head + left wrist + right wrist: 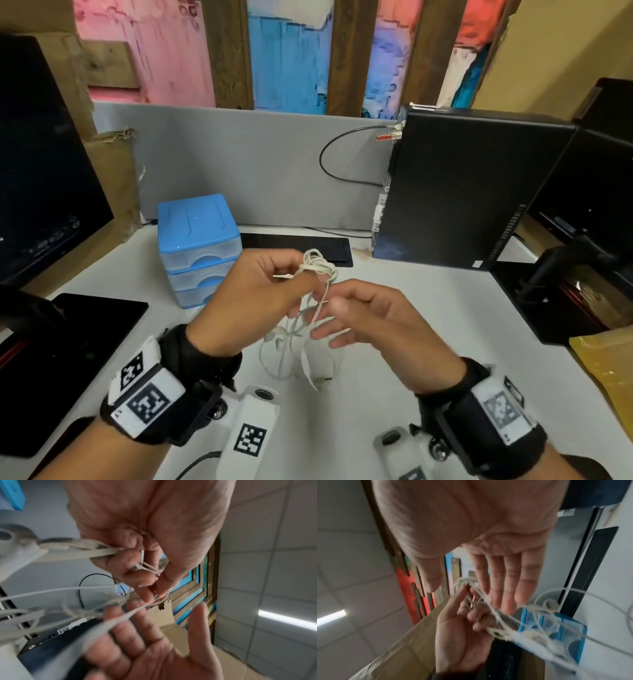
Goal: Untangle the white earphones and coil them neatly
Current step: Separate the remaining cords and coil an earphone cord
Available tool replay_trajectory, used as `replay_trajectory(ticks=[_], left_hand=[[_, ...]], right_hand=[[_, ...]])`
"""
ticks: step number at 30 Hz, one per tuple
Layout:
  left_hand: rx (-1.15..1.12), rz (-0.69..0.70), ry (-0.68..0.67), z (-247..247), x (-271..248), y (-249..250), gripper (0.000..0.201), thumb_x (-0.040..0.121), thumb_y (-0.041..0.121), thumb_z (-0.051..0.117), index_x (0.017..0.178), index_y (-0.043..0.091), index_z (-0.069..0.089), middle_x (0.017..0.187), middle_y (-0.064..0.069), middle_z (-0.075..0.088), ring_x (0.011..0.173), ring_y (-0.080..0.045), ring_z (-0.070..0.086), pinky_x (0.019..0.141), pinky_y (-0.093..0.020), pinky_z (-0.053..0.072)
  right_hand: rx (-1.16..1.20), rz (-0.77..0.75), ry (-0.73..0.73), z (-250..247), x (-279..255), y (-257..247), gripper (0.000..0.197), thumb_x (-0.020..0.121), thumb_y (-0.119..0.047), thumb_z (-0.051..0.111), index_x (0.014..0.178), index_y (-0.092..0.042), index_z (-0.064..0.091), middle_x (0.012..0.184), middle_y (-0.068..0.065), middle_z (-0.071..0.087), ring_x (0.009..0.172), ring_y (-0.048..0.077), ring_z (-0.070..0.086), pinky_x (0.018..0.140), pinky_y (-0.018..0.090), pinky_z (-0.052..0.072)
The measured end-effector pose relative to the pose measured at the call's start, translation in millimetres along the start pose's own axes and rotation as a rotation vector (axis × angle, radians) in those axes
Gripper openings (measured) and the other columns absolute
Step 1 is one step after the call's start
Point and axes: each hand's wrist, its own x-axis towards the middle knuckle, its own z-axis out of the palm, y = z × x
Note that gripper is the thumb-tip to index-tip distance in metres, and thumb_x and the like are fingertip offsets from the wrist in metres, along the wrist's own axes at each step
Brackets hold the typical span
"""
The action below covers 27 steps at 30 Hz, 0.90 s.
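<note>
The white earphones (318, 263) are a tangled bunch held above the white desk (445, 315). Loose loops hang from it down to the desk, and the plug (325, 379) lies there. My left hand (301, 274) pinches the bunch between thumb and fingertips; the left wrist view shows the left hand (154, 574) with thin cords (51, 589) trailing away. My right hand (329, 308) is just below and right of the bunch, fingers straight and loose. In the right wrist view the right hand (488, 588) is spread, with the cords (505, 628) running past its fingertips to the left hand (462, 628).
A blue drawer box (198, 240) stands behind my left hand. A black computer tower (462, 192) stands at the back right and a dark monitor (44, 164) at the left. A black flat device (85, 335) lies front left, a yellow envelope (609, 363) at the right edge.
</note>
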Motion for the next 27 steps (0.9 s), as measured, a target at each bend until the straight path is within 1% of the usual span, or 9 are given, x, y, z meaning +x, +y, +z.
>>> replay_trajectory(ticks=[2, 5, 8, 12, 19, 22, 23, 25, 27], left_hand=[[-0.005, 0.023, -0.014, 5.4, -1.6, -2.2, 0.009, 0.088, 0.001, 0.068, 0.083, 0.004, 0.075, 0.058, 0.004, 0.064, 0.044, -0.006, 0.048, 0.044, -0.012, 0.037], [-0.028, 0.047, -0.001, 6.1, -1.2, -1.9, 0.01, 0.085, 0.002, 0.072, 0.091, 0.01, 0.075, 0.069, 0.003, 0.071, 0.043, -0.009, 0.048, 0.043, -0.013, 0.038], [-0.074, 0.057, 0.054, 1.4, 1.0, -1.3, 0.022, 0.082, 0.005, 0.074, 0.101, 0.016, 0.071, 0.076, -0.002, 0.073, 0.039, -0.014, 0.047, 0.042, -0.016, 0.038], [-0.097, 0.076, 0.067, -4.6, 1.4, 5.3, 0.03, 0.074, 0.016, 0.075, 0.104, 0.016, 0.07, 0.073, -0.005, 0.07, 0.036, -0.016, 0.044, 0.04, -0.017, 0.038], [-0.168, -0.049, 0.016, -4.3, 1.2, 5.2, 0.02, 0.081, 0.027, 0.064, 0.091, 0.01, 0.068, 0.08, -0.005, 0.076, 0.041, -0.02, 0.059, 0.039, -0.021, 0.041], [-0.234, -0.143, -0.069, -1.4, -0.7, 5.3, 0.01, 0.08, 0.026, 0.069, 0.084, 0.017, 0.067, 0.084, -0.009, 0.075, 0.053, -0.025, 0.067, 0.044, -0.024, 0.045], [-0.262, -0.174, -0.093, -1.7, -0.7, 5.3, 0.006, 0.079, 0.022, 0.073, 0.081, 0.02, 0.068, 0.087, -0.011, 0.075, 0.059, -0.027, 0.07, 0.048, -0.025, 0.047], [-0.343, -0.227, -0.136, -3.1, -0.7, 5.8, 0.005, 0.079, 0.018, 0.067, 0.078, 0.023, 0.068, 0.096, -0.015, 0.075, 0.074, -0.031, 0.075, 0.054, -0.028, 0.052], [-0.42, -0.26, -0.162, -3.4, 0.0, 7.0, 0.004, 0.08, 0.019, 0.063, 0.079, 0.021, 0.066, 0.105, -0.019, 0.074, 0.089, -0.034, 0.075, 0.06, -0.031, 0.056]], right_hand=[[0.021, -0.044, 0.1, 11.7, 0.0, 3.7, 0.034, 0.082, -0.027, 0.078, 0.099, 0.001, 0.069, 0.09, 0.017, 0.075, 0.072, 0.025, 0.071, 0.067, 0.03, 0.053], [0.077, -0.097, 0.236, 13.5, 0.2, 5.2, 0.021, 0.085, -0.018, 0.072, 0.086, 0.003, 0.07, 0.063, 0.011, 0.064, 0.051, 0.018, 0.053, 0.054, 0.026, 0.045], [0.042, -0.133, 0.315, 5.2, 0.3, 2.9, 0.017, 0.084, -0.023, 0.074, 0.081, -0.006, 0.074, 0.052, 0.005, 0.048, 0.049, 0.015, 0.039, 0.053, 0.025, 0.036], [0.093, -0.158, 0.301, -5.8, -1.8, -5.9, 0.015, 0.083, -0.021, 0.064, 0.074, -0.013, 0.073, 0.047, -0.007, 0.044, 0.046, 0.01, 0.035, 0.05, 0.024, 0.032], [0.125, -0.124, 0.253, -11.0, -1.7, -8.6, 0.015, 0.082, -0.016, 0.058, 0.074, -0.008, 0.066, 0.055, 0.011, 0.052, 0.052, 0.024, 0.054, 0.055, 0.026, 0.047], [0.087, -0.108, 0.26, -9.2, -2.0, -7.1, 0.012, 0.08, -0.018, 0.061, 0.076, -0.007, 0.066, 0.061, 0.014, 0.06, 0.055, 0.025, 0.059, 0.057, 0.029, 0.052], [0.062, -0.122, 0.278, -8.5, -1.7, -6.5, 0.013, 0.079, -0.019, 0.064, 0.078, -0.006, 0.066, 0.063, 0.014, 0.062, 0.056, 0.024, 0.06, 0.058, 0.029, 0.052], [-0.031, -0.196, 0.358, -7.2, -0.8, -3.6, 0.016, 0.08, -0.019, 0.072, 0.083, -0.004, 0.066, 0.069, 0.012, 0.066, 0.063, 0.019, 0.062, 0.062, 0.028, 0.052], [-0.2, -0.301, 0.527, -5.2, -0.6, 1.1, 0.015, 0.083, -0.019, 0.078, 0.087, -0.011, 0.066, 0.082, 0.002, 0.069, 0.077, 0.012, 0.065, 0.072, 0.028, 0.053]])
